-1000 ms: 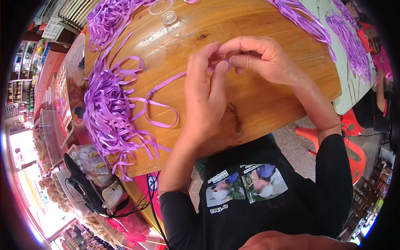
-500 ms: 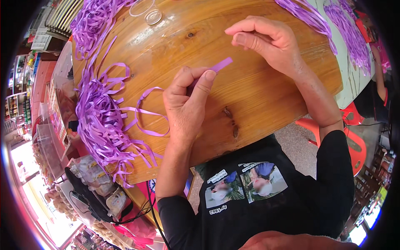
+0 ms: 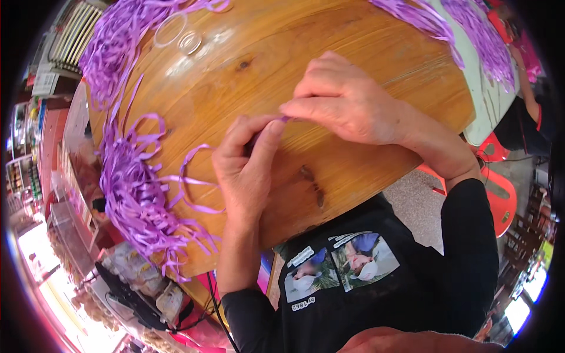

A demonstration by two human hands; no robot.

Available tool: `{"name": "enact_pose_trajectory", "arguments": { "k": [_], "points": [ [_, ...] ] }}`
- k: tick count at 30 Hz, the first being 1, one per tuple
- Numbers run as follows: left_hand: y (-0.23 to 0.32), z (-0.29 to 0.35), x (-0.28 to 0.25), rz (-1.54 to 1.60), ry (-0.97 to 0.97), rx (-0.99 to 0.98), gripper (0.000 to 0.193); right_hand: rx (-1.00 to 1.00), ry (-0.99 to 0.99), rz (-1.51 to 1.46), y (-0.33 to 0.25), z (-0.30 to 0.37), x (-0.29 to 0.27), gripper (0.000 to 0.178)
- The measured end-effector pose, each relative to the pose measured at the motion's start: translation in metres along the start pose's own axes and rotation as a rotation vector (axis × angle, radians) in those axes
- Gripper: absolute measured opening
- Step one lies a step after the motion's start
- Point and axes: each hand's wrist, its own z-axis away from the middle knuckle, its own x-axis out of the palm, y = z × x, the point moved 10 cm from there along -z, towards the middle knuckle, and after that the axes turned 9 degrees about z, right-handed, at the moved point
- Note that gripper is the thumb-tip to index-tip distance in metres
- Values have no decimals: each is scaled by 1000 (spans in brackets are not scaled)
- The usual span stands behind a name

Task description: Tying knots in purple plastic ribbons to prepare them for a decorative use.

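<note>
The head view puts a purple ribbon (image 3: 285, 119) at the centre of the frame, a short bit of it showing between the fingertips of both hands, above the counter (image 3: 276, 67). The left hand (image 3: 244, 165) pinches it between thumb and bent forefinger. The right hand (image 3: 350, 106) comes in from the right, fingers drawn together, its thumb tip right at the ribbon; whether it grips the ribbon is hidden. Left of the left hand, loose purple loops (image 3: 184, 176) curl on the wood, near a tangled ribbon pile (image 3: 132, 197) at left centre. A second ribbon heap (image 3: 120, 50) fills the upper left, with a clear ring (image 3: 170, 29) and a clear round disc (image 3: 189, 43) beside it. At upper right, purple strands (image 3: 424, 26) lie along the counter's edge. A red chair (image 3: 503, 206) stands at right.
</note>
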Motion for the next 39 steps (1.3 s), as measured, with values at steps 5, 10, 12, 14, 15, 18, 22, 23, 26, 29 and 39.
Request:
{"name": "enact_pose_trajectory", "arguments": {
  "k": [5,10,12,14,15,18,22,23,26,29,39],
  "points": [
    [18,-1,-1,-231,23,130,3,37,-91,-50,1,1,8,18],
    [11,-2,4,-75,-39,52,2,224,-204,-564,11,1,15,14],
    [7,-2,5,26,-58,12,2,546,-343,-1094,22,14,37,16],
    [0,-1,6,315,-53,-60,6,650,-344,-1244,24,18,42,17],
    [-1,0,5,302,-43,-66,6,753,-341,-1397,24,22,48,19],
    [1,4,3,448,-12,-9,11,888,-225,-1714,22,25,57,21],
    [-4,4,-3,570,61,-3,13,1005,-114,-1805,24,31,67,21],
    [-6,4,-2,609,58,-15,13,980,-125,-1856,20,30,67,21],
    [-14,2,-1,534,117,-63,10,947,-195,-1891,14,29,70,21],
    [-5,3,3,439,103,-2,10,943,-235,-1848,12,28,71,21],
    [-13,4,4,351,134,24,13,450,-14,-729,25,3,20,23]
  ]
}}
